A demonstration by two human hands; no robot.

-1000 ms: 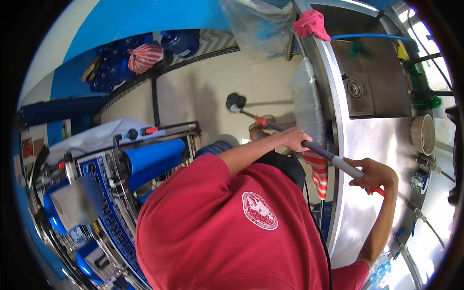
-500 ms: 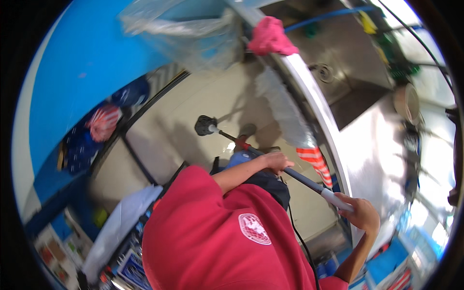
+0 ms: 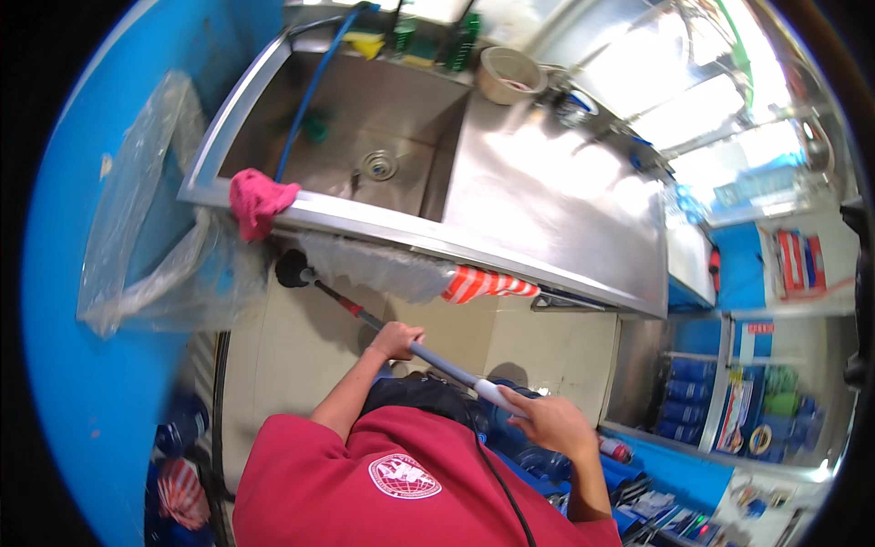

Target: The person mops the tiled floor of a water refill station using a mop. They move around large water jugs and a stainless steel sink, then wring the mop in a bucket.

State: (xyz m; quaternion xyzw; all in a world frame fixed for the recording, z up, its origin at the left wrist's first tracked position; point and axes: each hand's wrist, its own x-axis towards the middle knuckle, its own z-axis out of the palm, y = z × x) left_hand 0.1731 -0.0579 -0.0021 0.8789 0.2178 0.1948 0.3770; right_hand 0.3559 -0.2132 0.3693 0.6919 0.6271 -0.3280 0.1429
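Both hands hold a long grey pole [image 3: 445, 366] with a black, rounded, brush-like head [image 3: 293, 269] at its far end and a red collar partway along. My left hand [image 3: 396, 340] is closed around the middle of the shaft. At the near end, my right hand [image 3: 550, 422] is wrapped around the white grip [image 3: 498, 396]. The pole slants from lower right to upper left in front of my body. Its head is down by the floor, close under the left front corner of the steel sink [image 3: 239, 121].
A pink cloth [image 3: 259, 202] hangs over the sink's front rim. Below are a clear plastic sheet and an orange-striped bag [image 3: 488, 285]. Clear plastic [image 3: 155, 264] hangs by the blue wall. A steel counter [image 3: 556, 210] extends right, with a round tub [image 3: 510, 76] at its back.
My view and body have turned right, so the sink and counter now lie across the front. The pole's head now appears farther left, beside the sink's corner. Both hands keep their hold.
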